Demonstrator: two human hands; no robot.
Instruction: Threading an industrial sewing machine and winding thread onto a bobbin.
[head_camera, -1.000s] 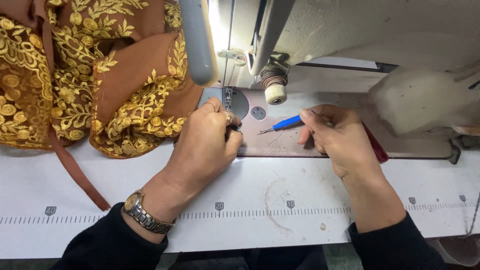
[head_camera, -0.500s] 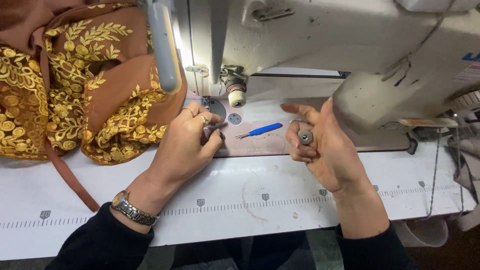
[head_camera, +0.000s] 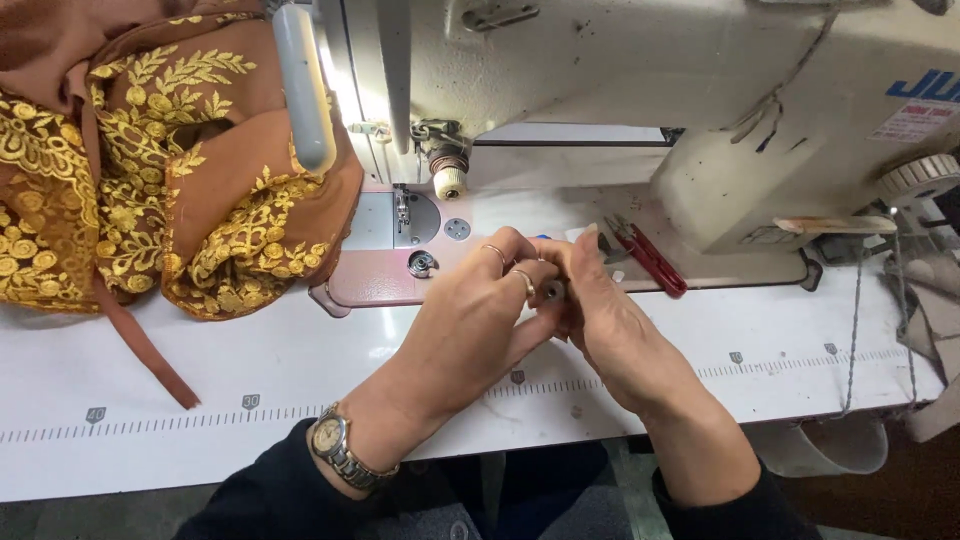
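Metal, small and round, a bobbin-like part (head_camera: 553, 291) sits pinched between the fingertips of both hands, just in front of the pink bed plate (head_camera: 370, 275) of the sewing machine (head_camera: 640, 70), over the white table (head_camera: 200, 370). Fingers cover most of it, so its exact shape cannot be told. The left hand (head_camera: 480, 310), two rings on its fingers, curls closed around the part from the left, wrist angled inward with a metal watch (head_camera: 335, 448) showing. The right hand (head_camera: 610, 310) meets it from the right, fingers bent and pressed to the same piece, forearm running down to the lower edge. Red-handled snips (head_camera: 650, 258) lie just beyond the right hand. Brown fabric with gold embroidery (head_camera: 150, 190) is heaped at the left, partly cut off.
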